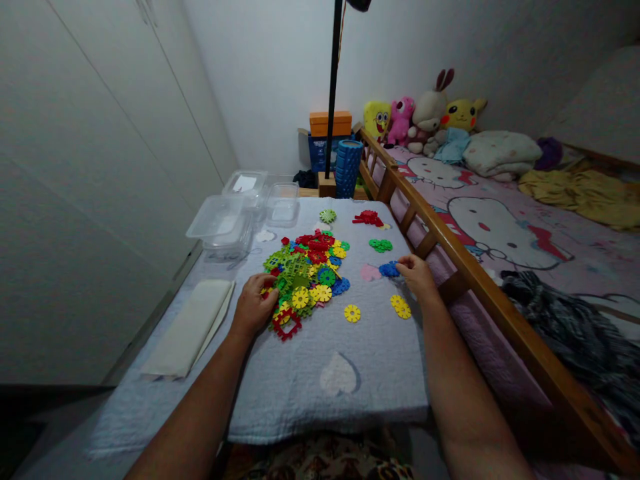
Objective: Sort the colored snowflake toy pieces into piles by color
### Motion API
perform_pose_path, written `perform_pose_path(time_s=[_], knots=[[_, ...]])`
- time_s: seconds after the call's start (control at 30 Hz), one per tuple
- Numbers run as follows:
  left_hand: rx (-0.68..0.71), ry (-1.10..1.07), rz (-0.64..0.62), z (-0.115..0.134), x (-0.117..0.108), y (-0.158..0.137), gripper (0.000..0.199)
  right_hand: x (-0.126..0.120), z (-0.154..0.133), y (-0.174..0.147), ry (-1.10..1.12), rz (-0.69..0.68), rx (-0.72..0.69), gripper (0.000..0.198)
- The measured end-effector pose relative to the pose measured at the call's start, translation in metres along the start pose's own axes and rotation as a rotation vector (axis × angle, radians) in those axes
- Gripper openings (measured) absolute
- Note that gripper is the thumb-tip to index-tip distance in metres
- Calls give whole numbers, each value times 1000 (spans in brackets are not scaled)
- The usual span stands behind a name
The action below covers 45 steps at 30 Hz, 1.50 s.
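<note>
A heap of plastic building pieces [295,270], green, red, yellow and blue, lies in the middle of the cloth-covered table. At its left edge rests my left hand [256,303], its bent fingers and thumb slightly apart against the green pieces. My right hand [416,275] pinches at a small group of blue snowflake discs [388,269] on the right side. Beside them are green discs [381,245], yellow discs [401,307] and red pieces [369,218]. A single yellow disc [353,313] lies nearer to me, and a green square piece [328,216] sits farther back.
Clear plastic containers [227,243] stand at the back left, with a folded cream cloth [193,327] in front of them. A wooden bed rail [450,250] runs along the right edge of the table. Behind the table rise a black pole [333,93] and a blue foam roller [348,170].
</note>
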<state>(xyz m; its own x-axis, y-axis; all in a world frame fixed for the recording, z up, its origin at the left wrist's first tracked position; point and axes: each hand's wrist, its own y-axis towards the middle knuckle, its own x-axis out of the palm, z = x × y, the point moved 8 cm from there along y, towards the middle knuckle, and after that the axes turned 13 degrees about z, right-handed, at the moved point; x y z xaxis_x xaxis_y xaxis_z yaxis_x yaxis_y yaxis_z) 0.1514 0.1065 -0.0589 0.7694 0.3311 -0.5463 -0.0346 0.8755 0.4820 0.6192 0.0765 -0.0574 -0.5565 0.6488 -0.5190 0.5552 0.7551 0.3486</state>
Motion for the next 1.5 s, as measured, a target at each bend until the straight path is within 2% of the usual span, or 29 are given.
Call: perform_pose_path(time_s=[0.1, 0.2, 0.53, 0.73, 0.8, 0.87, 1.03, 1.1, 1.27, 1.4, 1.5], knots=[[-10, 3, 3, -1, 0, 0, 22, -4, 26, 2, 40, 98, 88, 23], [-8, 0, 5, 1, -1, 1, 21, -4, 34, -2, 43, 144, 126, 27], [-8, 3, -1, 3, -1, 0, 21, -7, 21, -5, -96, 150, 115, 23], [-11, -2, 0, 3, -1, 0, 22, -17, 17, -10, 25, 176, 176, 28], [-14, -3, 1, 2, -1, 0, 22, -17, 4, -14, 83, 116, 177, 29], [-14, -5, -2, 2, -1, 0, 22, -9, -18, -23, 132, -11, 142, 28], [-12, -3, -1, 3, 0, 0, 23, 39, -80, -81, 68, -541, -59, 16], [-10, 0, 2, 3, -1, 0, 23, 52, -94, -107, -25, -670, -145, 14], [-1, 1, 7, 5, -2, 0, 21, 60, -108, -133, -233, -678, -348, 25], [2, 2, 11, 4, -1, 0, 20, 61, -107, -134, -303, -673, -385, 24], [1, 5, 14, 2, 0, -1, 20, 59, -107, -132, -272, -650, -373, 13]])
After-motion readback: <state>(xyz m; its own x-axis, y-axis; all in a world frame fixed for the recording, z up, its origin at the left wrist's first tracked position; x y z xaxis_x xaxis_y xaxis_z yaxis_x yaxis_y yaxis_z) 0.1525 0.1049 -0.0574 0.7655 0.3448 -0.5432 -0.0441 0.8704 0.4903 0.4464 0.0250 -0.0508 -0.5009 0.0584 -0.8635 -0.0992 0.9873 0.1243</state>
